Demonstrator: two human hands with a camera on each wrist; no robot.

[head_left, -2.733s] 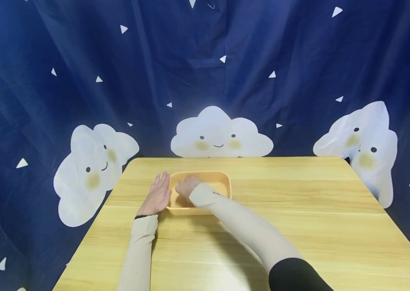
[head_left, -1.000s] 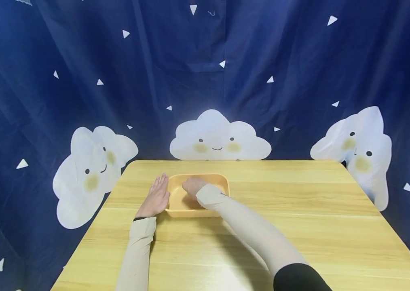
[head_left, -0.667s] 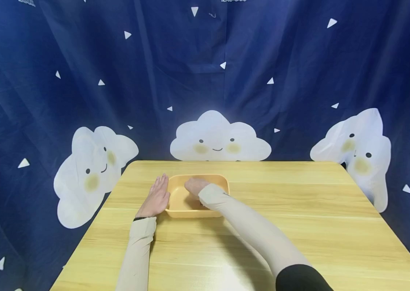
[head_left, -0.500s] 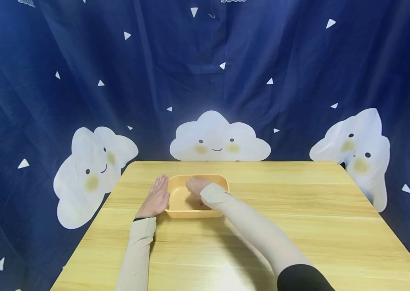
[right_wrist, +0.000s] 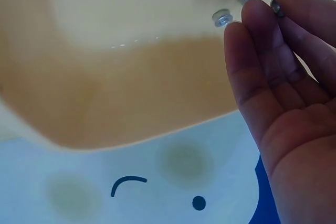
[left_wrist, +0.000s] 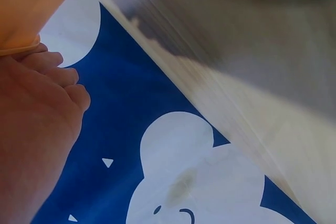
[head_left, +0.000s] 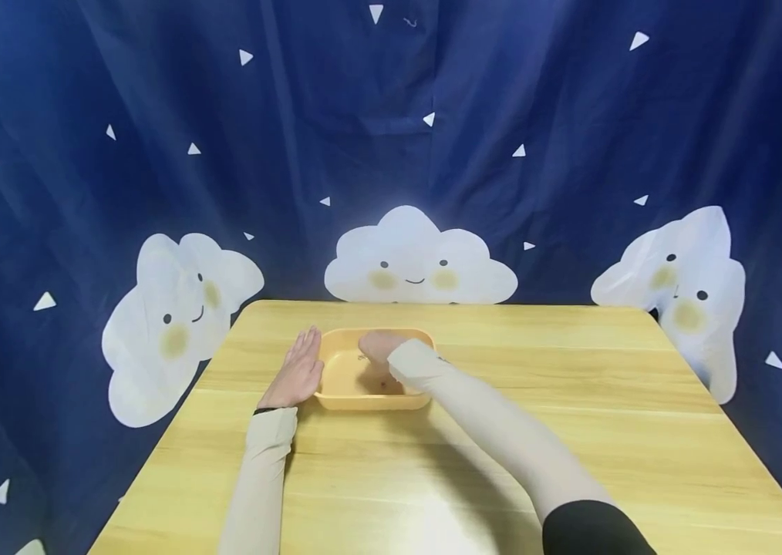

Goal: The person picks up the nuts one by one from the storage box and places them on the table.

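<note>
A shallow yellow-orange plastic tray [head_left: 335, 401] sits toward the back of the table. Along its left side lies my left hand [head_left: 296, 371], fingers straight and pressed to the wall; in the left wrist view its fingertips are at the tray's rim [left_wrist: 20, 47]. My right hand [head_left: 379, 345] reaches down inside the tray, near its back right. In the right wrist view, a small metal nut [right_wrist: 276, 7] is pinched between its fingertips. Close beside the fingers, more shiny flanged nuts [right_wrist: 222, 18] lie on the tray floor, partly hidden by the hand.
The tray stands on a light wooden table [head_left: 571, 401]. Behind the table hangs a dark blue curtain [head_left: 474, 169] printed with white clouds and triangles. My right forearm crosses over the tray's front right rim.
Inside the tray my right hand has shifted to the right and slightly back, uncovering small dark specks on the floor. My left hand keeps its place at the tray's side.
</note>
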